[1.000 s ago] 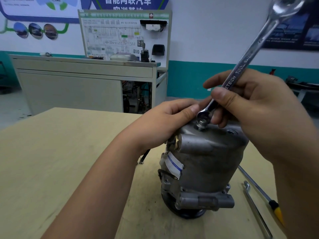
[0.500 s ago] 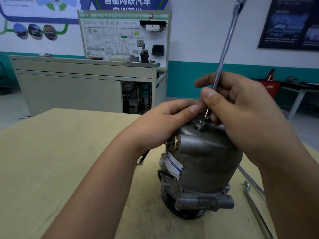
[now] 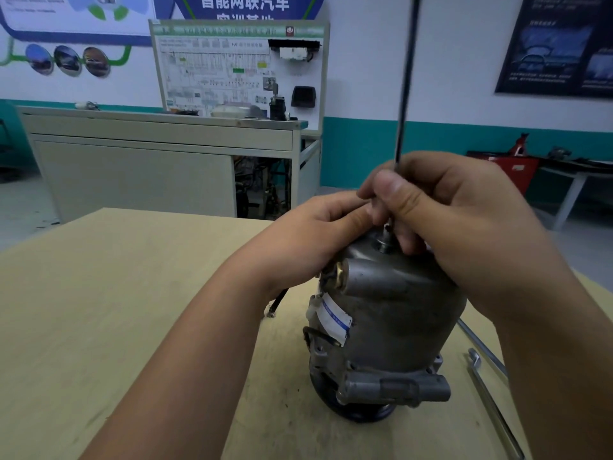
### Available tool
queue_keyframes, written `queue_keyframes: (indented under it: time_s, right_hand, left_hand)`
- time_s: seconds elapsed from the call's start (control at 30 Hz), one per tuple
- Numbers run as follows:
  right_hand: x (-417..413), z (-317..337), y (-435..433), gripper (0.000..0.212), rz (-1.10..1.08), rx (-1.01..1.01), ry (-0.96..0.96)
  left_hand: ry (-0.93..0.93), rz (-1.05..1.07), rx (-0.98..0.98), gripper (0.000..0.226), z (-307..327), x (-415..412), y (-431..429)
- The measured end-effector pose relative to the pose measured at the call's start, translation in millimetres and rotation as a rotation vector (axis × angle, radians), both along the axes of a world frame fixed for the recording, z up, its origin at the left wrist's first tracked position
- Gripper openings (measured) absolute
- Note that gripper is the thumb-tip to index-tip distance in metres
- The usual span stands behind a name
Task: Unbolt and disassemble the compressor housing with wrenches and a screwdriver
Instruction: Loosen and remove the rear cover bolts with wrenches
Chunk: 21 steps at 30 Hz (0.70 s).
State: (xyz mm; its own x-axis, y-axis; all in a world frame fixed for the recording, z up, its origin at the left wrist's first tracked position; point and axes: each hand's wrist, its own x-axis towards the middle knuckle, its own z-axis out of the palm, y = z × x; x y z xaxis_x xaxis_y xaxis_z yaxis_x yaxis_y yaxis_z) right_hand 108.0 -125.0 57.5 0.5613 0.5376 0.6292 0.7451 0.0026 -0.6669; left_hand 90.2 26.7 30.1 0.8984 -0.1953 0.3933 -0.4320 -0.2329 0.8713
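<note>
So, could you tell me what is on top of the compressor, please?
A bolt with the wrench on it, held by the right hand; the left hand rests there. Hands hide the rest.

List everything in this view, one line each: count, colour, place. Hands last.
compressor: 1, grey metal, upright on the table, centre
bolt: 1, silver, on the compressor's top
wrench: 1, silver, standing up from the bolt
label: 1, white and blue, on the compressor's side
slender tools: 2, silver, lying on the table right of the compressor
table: 1, light wood, foreground
cabinet: 1, grey, behind the table
wiring-diagram board: 1, white, above the cabinet
poster: 1, dark, upper right wall
left hand: 1, rests on the compressor's top
right hand: 1, pinches the wrench near the bolt
</note>
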Motion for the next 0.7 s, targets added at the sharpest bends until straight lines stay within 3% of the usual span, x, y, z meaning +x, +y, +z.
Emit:
queue_keyframes:
  time_s: [0.1, 0.27, 0.37, 0.53, 0.7]
  right_hand:
    - [2, -1, -1, 0.010, -0.022, 0.000, -0.028]
    - [2, 0, -4, 0.023, -0.003, 0.025, 0.078]
    - [3, 0, -4, 0.012, -0.011, 0.050, 0.060]
    - [2, 1, -4, 0.032, -0.005, 0.120, 0.068]
    - [7, 3, -13, 0.028, 0.001, 0.007, 0.126]
  left_hand:
    - [0.007, 0.000, -0.009, 0.021, 0, -1, 1]
    - [0.001, 0.005, -0.010, 0.020, 1, -2, -1]
    - [0.000, 0.009, -0.006, 0.020, 1, -2, -2]
    - [-0.019, -0.006, 0.003, 0.022, 0, -1, -1]
    - [-0.013, 0.003, 0.016, 0.029, 0, 0, 0]
